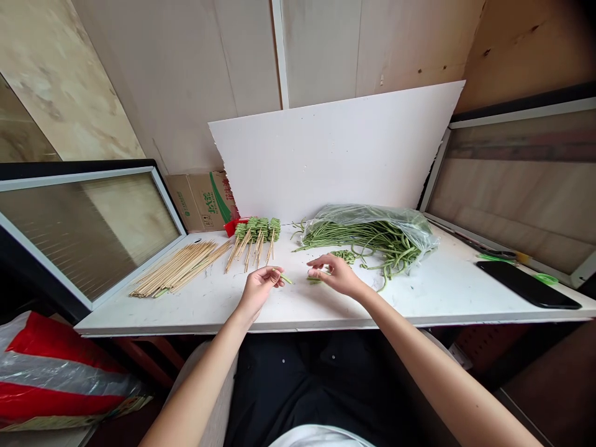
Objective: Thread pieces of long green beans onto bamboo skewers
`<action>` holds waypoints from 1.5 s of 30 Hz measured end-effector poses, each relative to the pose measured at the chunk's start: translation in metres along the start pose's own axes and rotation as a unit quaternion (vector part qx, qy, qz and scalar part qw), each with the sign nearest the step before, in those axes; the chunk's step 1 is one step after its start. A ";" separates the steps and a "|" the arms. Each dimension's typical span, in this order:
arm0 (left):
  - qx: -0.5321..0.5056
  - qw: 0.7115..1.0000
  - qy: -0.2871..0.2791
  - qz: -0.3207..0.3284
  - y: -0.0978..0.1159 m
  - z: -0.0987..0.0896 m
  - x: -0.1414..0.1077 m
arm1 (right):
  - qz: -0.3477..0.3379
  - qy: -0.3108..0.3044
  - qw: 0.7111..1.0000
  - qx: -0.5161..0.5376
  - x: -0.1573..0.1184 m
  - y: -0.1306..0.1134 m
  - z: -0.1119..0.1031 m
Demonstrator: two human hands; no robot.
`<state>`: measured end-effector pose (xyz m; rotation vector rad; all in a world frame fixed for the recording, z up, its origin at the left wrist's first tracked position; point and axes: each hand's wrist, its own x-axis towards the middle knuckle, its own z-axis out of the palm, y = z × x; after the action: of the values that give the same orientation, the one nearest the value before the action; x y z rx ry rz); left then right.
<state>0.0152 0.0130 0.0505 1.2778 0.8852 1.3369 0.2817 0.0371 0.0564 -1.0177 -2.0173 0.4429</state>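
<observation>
My left hand [257, 289] is closed in a pinch on a short piece of green bean [287, 279], whose end sticks out to the right above the white table [288, 310]. To its right, my right hand [343, 277] has thumb and fingers apart, with nothing visible between them. Under and beside those fingers lie cut bean pieces [315, 280], partly hidden by the hand. Behind it is a coiled bit of bean [345, 255]. Skewers threaded with green bean [261, 228] rest in a group beyond my left hand.
Bare wooden skewers [179, 267] lie at the left. Long green beans [342, 237] spill from a clear plastic bag [372, 214] at the back right. A black phone [526, 284] and green rings lie far right. A cardboard box [205, 200] and a white board [335, 155] stand behind.
</observation>
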 end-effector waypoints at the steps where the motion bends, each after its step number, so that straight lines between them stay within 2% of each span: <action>1: -0.018 1.000 0.007 -0.009 0.001 0.001 0.000 | -0.023 -0.029 0.999 0.032 -0.001 -0.012 0.001; 3: -0.059 0.998 0.011 -0.034 0.002 0.003 -0.002 | -0.066 -0.037 0.995 0.058 -0.002 -0.032 0.005; 6: -0.087 0.994 -0.001 -0.059 0.004 0.007 -0.004 | -0.111 -0.001 0.992 0.063 -0.005 -0.048 0.011; 10: -0.046 0.998 -0.024 -0.031 0.007 0.013 -0.007 | -0.142 0.058 0.986 0.057 -0.005 -0.054 0.014; 15: 0.109 0.992 -0.032 0.063 0.012 0.015 -0.013 | -0.178 0.084 0.980 0.026 -0.004 -0.057 0.013; 17: 0.198 0.971 -0.020 0.133 0.015 0.015 -0.015 | -0.184 0.087 0.979 0.019 -0.004 -0.058 0.014; 20: 0.295 0.923 -0.007 0.246 0.020 0.016 -0.019 | -0.189 0.085 0.978 0.022 -0.005 -0.058 0.017; 22: 0.328 0.899 -0.010 0.290 0.022 0.016 -0.021 | -0.192 0.088 0.977 0.027 -0.005 -0.056 0.019; 24: 0.345 0.888 -0.015 0.304 0.022 0.017 -0.021 | -0.195 0.089 0.976 0.031 -0.005 -0.053 0.020; 27: 0.349 0.890 -0.029 0.291 0.019 0.015 -0.020 | -0.196 0.081 0.977 0.034 -0.005 -0.049 0.022; 31: 0.339 0.908 -0.051 0.241 0.016 0.012 -0.017 | -0.193 0.068 0.978 0.033 -0.006 -0.046 0.025; 35: 0.353 0.911 -0.075 0.200 0.018 0.008 -0.015 | -0.184 0.056 0.981 0.023 -0.007 -0.044 0.028; 39: 0.361 0.912 -0.118 0.158 0.016 -0.009 -0.005 | -0.167 0.049 0.985 0.011 -0.006 -0.038 0.025; 41: 0.356 0.920 -0.088 0.136 0.009 -0.027 0.004 | -0.152 0.051 0.987 0.006 -0.005 -0.035 0.021; 45: 0.354 0.926 0.060 0.118 -0.006 -0.081 0.025 | -0.133 0.060 0.989 -0.005 -0.003 -0.030 0.015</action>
<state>-0.0600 0.0494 0.0366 1.9166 1.4156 1.3340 0.2558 0.0170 0.0641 -0.7487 -2.0115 0.2244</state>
